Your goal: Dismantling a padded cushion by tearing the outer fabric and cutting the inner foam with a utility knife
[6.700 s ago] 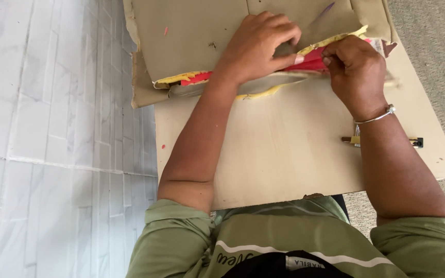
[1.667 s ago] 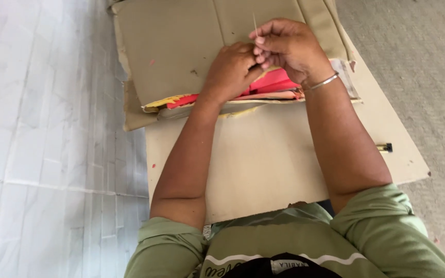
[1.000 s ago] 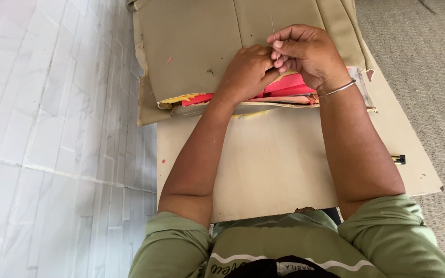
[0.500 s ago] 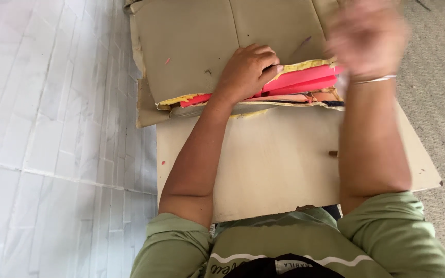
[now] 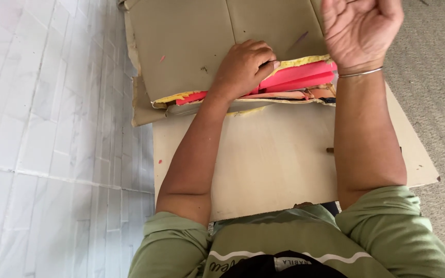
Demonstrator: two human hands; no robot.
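Looking down from the head view, the nearest thing was the person's olive-green shirt [image 5: 284, 242], its short sleeves ending just above the elbows, with both bare forearms stretched forward over a flat tan board [image 5: 279, 159]. That board lay across the lap area and served as a tabletop; a few small red specks marked it, and a small dark peg [image 5: 330, 150] showed at the inner edge of the right forearm. Beyond the board sat a stack of sheets between cardboard covers [image 5: 217, 46]: a wide tan cardboard panel on top, creased down its middle, with yellow, pink and red sheets [image 5: 297, 78] showing along the near edge. The left hand [image 5: 243, 69] rested on that near edge, knuckles up and fingers curled loosely under, pressing on the cardboard where the coloured sheets emerged; it was partly closed, and whether it pinched a sheet could not be told. The right hand [image 5: 359, 31] was raised above the far right corner of the stack, palm turned toward the camera, fingers loosely spread and empty so far as seen, though the fingertips ran out of frame. A thin metal bangle [image 5: 359, 74] circled the right wrist. To the left lay a white sheet patterned like brickwork [image 5: 52, 139]; to the right, grey carpet [image 5: 433, 92].
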